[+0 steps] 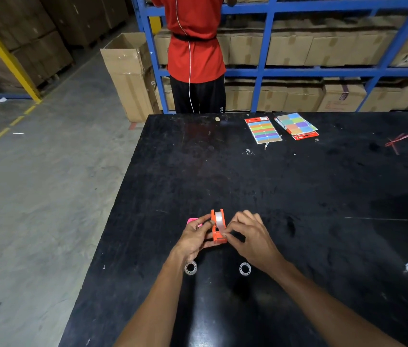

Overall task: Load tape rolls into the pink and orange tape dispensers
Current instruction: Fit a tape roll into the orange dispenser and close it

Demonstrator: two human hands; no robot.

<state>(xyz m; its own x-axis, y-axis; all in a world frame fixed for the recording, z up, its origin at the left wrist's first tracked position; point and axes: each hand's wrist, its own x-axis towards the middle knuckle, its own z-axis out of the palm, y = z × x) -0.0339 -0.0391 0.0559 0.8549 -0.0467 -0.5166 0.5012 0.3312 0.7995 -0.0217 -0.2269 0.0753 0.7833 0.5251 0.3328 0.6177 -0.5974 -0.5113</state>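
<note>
Between my hands, the orange dispenser stands loaded with a tape roll; my left hand grips it, my right hand pinches the tape end. The pink dispenser lies behind my left hand; two spare rolls lie below my wrists on the desk.

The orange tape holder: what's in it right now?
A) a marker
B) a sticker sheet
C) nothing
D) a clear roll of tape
D: a clear tape roll sits upright in the orange tape holder, held by the left hand and right hand.
</note>
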